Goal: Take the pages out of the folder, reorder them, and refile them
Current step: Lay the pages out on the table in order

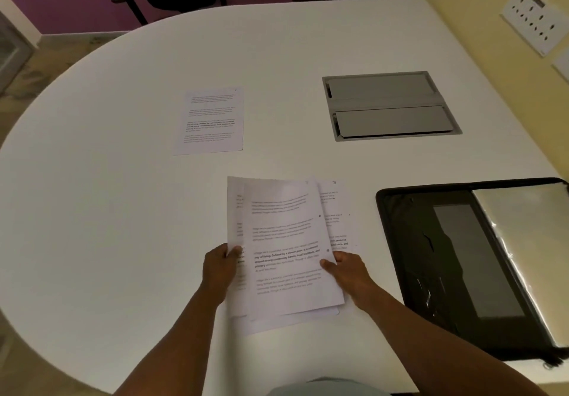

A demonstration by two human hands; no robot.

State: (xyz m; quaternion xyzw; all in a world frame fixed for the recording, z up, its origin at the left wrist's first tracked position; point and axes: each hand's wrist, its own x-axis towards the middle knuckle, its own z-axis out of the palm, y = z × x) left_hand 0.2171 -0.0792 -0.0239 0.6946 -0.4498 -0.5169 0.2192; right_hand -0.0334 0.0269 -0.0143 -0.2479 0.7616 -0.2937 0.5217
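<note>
Lying alone toward the far left-centre of the table (92, 149), one printed page (211, 121) sits well apart from the rest. Nearer, the left hand (220, 268) pinches the left edge of a loose fan of pages (283, 241), thumb on top; the right hand (346, 268) pinches their right edge the same way. I count at least three sheets there. They look light, floppy and prone to sliding, so gripping opposite edges suits them. One open black folder (437, 260) lies to the right.
</note>
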